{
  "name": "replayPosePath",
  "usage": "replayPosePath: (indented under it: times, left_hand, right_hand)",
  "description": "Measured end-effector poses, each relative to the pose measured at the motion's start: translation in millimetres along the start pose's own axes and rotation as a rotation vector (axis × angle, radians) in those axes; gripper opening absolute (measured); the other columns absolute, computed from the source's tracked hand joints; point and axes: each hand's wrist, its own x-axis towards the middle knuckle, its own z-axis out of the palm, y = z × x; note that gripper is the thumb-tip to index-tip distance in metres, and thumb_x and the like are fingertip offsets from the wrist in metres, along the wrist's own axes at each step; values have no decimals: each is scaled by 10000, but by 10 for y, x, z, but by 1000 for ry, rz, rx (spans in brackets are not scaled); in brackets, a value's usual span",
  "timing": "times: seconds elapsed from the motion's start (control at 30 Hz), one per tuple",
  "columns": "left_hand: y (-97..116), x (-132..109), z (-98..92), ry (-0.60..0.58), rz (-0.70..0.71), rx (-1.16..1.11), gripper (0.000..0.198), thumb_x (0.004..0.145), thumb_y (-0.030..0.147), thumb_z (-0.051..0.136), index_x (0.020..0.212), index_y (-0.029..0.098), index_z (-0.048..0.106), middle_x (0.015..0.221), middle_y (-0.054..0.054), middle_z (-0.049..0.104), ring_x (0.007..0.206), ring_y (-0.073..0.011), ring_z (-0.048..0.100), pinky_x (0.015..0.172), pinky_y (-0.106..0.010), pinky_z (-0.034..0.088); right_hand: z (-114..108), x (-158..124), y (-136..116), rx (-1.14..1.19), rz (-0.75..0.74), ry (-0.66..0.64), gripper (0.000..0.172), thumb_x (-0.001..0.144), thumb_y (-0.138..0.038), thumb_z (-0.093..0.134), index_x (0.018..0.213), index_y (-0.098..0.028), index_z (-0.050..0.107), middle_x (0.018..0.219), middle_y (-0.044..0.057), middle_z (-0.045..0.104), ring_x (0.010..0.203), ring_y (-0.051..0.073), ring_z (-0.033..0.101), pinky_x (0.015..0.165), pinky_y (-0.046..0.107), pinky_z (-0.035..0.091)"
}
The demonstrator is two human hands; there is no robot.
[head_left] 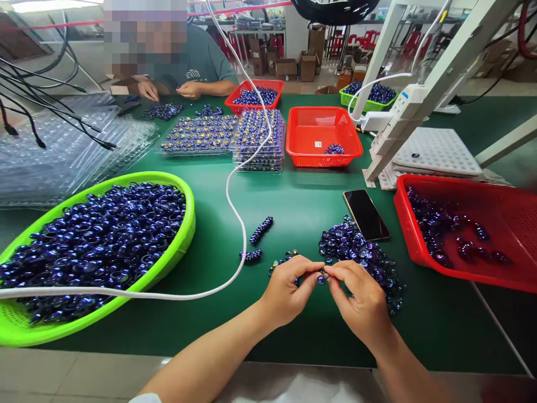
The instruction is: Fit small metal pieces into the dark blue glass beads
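Observation:
Above the front of the green table [201,330], my left hand [289,288] and my right hand [361,299] meet fingertip to fingertip. Between them is a small shiny dark-blue ring [322,278], pinched from both sides; its details are too small to make out. Just behind my right hand spreads a heap of loose, glossy blue-purple pieces [356,240]. A few pieces with yellowish spots [289,256] lie behind my left hand, partly hidden by it. Two short rows of nested dark-blue rings [260,230] rest farther back.
A green basket [191,224] full of blue rings stands left, crossed by a white cable [235,204]. Right are a phone [366,214] and a red basket [465,274]. Behind stand filled clear trays [258,140] and another red basket [323,129]. A person [210,61] works opposite.

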Motion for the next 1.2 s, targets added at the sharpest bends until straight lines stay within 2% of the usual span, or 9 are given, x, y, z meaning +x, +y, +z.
replayPosePath:
  times: [0.23,0.5,0.73,0.9,1.13,1.2]
  left_hand:
    - [-18,-19,27,10,80,23,218,894,149,590,1073,152,713,790,-82,695,721,-163,606,672,-287,485]
    - [-17,-19,45,17,65,-6,216,898,136,579,1065,155,715,820,-84,716,753,-166,621,708,-289,502]
    - [15,-10,49,47,72,4,201,890,140,615,1059,163,720,812,-75,725,722,-154,614,683,-276,488]
    - [8,-8,46,53,90,10,196,892,144,616,1060,162,715,813,-73,728,713,-150,610,684,-282,487]
    - [4,-5,22,38,211,54,270,873,79,606,1119,147,693,829,-89,713,752,-159,622,701,-294,499]
    - [13,-2,15,21,218,38,269,871,74,607,1115,140,696,837,-97,713,759,-160,627,696,-287,507]
  right_hand:
    - [-45,25,-22,126,92,-19,193,897,-87,548,981,-226,653,867,43,681,802,170,671,676,292,569]
    - [-3,-12,-18,41,4,8,255,882,-29,548,1040,-213,629,896,53,671,832,171,657,733,307,564]
    - [-31,20,-12,194,185,-50,153,897,-101,563,971,-217,628,847,11,650,675,127,599,604,251,509]
    - [-20,6,-14,194,126,-14,182,887,-71,560,976,-216,625,852,16,632,709,130,596,636,253,503]
    - [-35,7,11,200,89,-44,224,868,-36,566,991,-217,618,859,15,628,751,131,599,689,259,498]
    - [-47,13,18,237,116,-64,215,874,-50,563,993,-220,622,859,13,626,747,131,596,676,256,493]
